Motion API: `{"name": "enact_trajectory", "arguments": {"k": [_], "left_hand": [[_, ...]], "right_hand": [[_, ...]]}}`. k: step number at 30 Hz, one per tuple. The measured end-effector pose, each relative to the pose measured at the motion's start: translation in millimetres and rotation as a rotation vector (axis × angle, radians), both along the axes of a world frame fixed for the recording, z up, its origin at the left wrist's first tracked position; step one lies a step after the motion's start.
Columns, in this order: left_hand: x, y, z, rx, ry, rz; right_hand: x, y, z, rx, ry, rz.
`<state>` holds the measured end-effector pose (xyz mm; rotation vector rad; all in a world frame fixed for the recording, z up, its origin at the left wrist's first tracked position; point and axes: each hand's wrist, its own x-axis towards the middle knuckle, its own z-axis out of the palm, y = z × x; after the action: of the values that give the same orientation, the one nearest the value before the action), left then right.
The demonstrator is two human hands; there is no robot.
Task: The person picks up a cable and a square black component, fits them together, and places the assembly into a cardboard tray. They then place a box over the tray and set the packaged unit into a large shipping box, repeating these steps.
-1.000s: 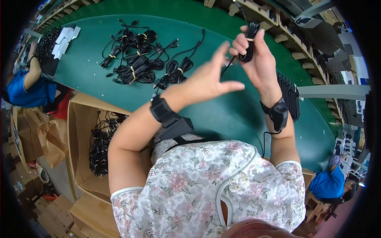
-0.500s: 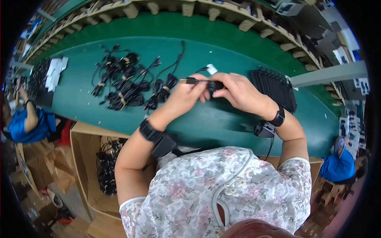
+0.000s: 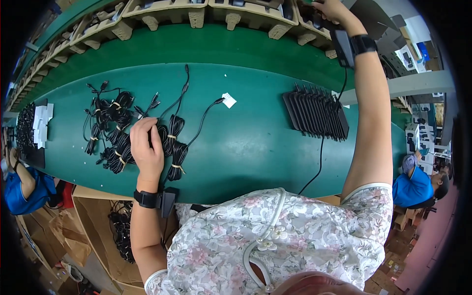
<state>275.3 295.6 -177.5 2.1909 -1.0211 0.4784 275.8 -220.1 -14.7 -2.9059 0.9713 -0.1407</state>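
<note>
My left hand (image 3: 148,148) rests over the bundled black cables, its fingers extended and loosely curved, the thumb apart. I see no cable gripped in it. Beside it lies a cable bundle (image 3: 176,167) tied with a tan band, one lead running up to a white paper label (image 3: 228,100). More tied cable bundles (image 3: 118,152) lie to the left of the hand. My right hand (image 3: 335,11) reaches far up to the moulded trays at the upper right; its fingertips are at the picture's edge, and what they touch cannot be made out.
A row of black flat finned pieces (image 3: 317,113) stands on the green table (image 3: 250,162) at the right. Brown moulded trays (image 3: 167,9) line the back ledge. An open cardboard box (image 3: 93,216) with black cables sits below left. People in blue work at either side.
My hands, together over a black cable before, have separated. The left has moved left onto the bundles; the right has swung up to the back trays. The whole view has shifted.
</note>
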Motion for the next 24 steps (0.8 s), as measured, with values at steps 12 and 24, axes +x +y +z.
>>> {"name": "enact_trajectory", "arguments": {"k": [12, 24], "left_hand": [[-13.7, 6.2, 4.4, -0.124, 0.195, 0.054], [-15.2, 16.5, -6.9, -0.235, 0.291, 0.079]], "right_hand": [[30.1, -86.2, -82.5, -0.675, 0.365, 0.381], [10.4, 1.3, -59.0, -0.382, -0.105, -0.037]]}}
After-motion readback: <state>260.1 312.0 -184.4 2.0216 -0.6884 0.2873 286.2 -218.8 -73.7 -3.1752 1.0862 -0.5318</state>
